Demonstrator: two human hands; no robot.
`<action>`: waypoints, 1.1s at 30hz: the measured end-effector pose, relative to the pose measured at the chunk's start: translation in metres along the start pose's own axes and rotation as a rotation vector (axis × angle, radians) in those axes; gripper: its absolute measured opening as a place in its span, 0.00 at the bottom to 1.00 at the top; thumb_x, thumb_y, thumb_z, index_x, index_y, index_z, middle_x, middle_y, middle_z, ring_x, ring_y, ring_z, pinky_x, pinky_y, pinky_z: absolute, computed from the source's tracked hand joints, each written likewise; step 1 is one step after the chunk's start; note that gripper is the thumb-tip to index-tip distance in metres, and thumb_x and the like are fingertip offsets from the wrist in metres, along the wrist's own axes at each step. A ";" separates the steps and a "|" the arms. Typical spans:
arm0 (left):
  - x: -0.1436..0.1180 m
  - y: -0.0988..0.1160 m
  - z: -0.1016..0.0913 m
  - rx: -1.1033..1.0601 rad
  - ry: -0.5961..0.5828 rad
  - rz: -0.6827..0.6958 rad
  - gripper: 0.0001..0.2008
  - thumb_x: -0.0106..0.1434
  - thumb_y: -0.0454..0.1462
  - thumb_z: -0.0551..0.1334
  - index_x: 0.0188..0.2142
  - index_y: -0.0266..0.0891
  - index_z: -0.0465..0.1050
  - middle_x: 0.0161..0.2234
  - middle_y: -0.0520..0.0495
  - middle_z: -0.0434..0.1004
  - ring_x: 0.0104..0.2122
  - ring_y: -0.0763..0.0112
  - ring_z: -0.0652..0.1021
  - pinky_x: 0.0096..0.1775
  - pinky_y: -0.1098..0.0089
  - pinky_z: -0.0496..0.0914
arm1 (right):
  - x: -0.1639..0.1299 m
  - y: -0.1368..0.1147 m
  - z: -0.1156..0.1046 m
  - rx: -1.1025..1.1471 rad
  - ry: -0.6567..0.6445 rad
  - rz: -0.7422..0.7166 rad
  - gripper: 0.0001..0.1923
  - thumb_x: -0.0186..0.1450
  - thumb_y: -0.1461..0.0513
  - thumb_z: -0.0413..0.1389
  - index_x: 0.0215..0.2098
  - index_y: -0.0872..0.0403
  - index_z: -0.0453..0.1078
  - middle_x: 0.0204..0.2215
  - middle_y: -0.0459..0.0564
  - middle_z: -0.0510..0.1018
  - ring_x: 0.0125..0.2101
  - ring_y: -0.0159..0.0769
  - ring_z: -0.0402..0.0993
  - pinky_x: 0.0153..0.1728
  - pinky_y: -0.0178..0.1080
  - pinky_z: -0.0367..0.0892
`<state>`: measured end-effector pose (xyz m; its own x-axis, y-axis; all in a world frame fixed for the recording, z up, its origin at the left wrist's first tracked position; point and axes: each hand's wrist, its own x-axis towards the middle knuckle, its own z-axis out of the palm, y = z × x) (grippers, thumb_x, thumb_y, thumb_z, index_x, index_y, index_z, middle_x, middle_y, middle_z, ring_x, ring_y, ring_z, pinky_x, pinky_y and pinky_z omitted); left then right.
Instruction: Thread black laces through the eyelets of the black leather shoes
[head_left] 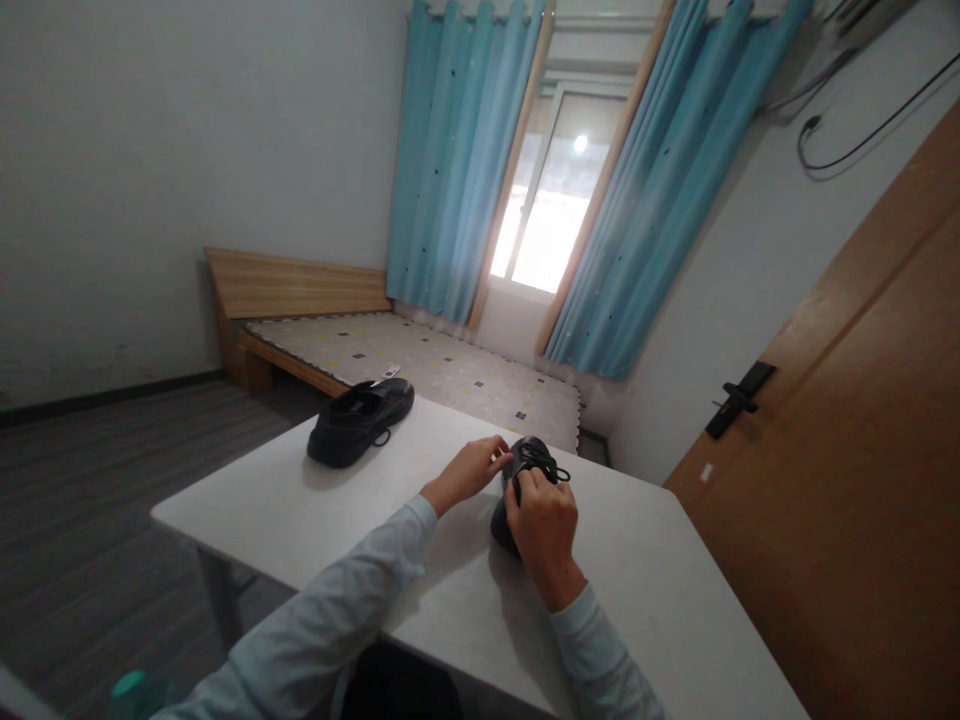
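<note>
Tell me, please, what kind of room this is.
Most likely a bedroom in a home. A wooden bed frame with a bare mattress stands by the far wall, blue curtains hang at the window, and a wooden door is at the right.

Near shoe (525,470) mostly hidden behind right hand (545,525); laces' state unclear.

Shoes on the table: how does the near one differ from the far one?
The near shoe is handled by both hands: left hand and right hand pinch its laces. The far shoe lies untouched, a lace trailing loose. The near shoe is partly hidden by the right hand; the far shoe shows fully, side-on. Both are black and rest on the white table.
</note>
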<state>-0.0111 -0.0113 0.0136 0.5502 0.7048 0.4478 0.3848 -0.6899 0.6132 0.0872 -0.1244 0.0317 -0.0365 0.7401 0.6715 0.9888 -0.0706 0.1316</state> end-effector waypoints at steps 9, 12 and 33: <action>-0.002 0.006 0.001 -0.095 -0.021 -0.121 0.17 0.57 0.47 0.59 0.40 0.37 0.68 0.35 0.47 0.76 0.31 0.69 0.77 0.36 0.70 0.70 | -0.015 -0.023 0.015 0.027 -0.037 -0.149 0.09 0.63 0.66 0.50 0.26 0.56 0.68 0.24 0.51 0.73 0.22 0.34 0.67 0.29 0.39 0.53; -0.004 0.005 0.002 -0.062 -0.019 -0.118 0.17 0.54 0.45 0.62 0.40 0.37 0.68 0.37 0.46 0.75 0.31 0.69 0.76 0.37 0.69 0.71 | -0.014 -0.021 0.013 0.068 -0.013 -0.187 0.08 0.62 0.65 0.51 0.26 0.56 0.69 0.24 0.50 0.74 0.22 0.34 0.67 0.28 0.39 0.53; -0.013 0.006 0.003 -0.124 -0.085 0.184 0.17 0.59 0.38 0.58 0.48 0.40 0.70 0.53 0.44 0.69 0.54 0.65 0.68 0.56 0.65 0.60 | 0.006 0.041 0.002 0.689 0.119 -0.102 0.14 0.66 0.63 0.46 0.27 0.55 0.69 0.20 0.45 0.68 0.21 0.30 0.63 0.25 0.33 0.58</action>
<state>-0.0139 -0.0246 0.0095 0.6648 0.5491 0.5064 0.1811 -0.7762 0.6039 0.1276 -0.1213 0.0393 -0.1104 0.6399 0.7605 0.8446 0.4637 -0.2676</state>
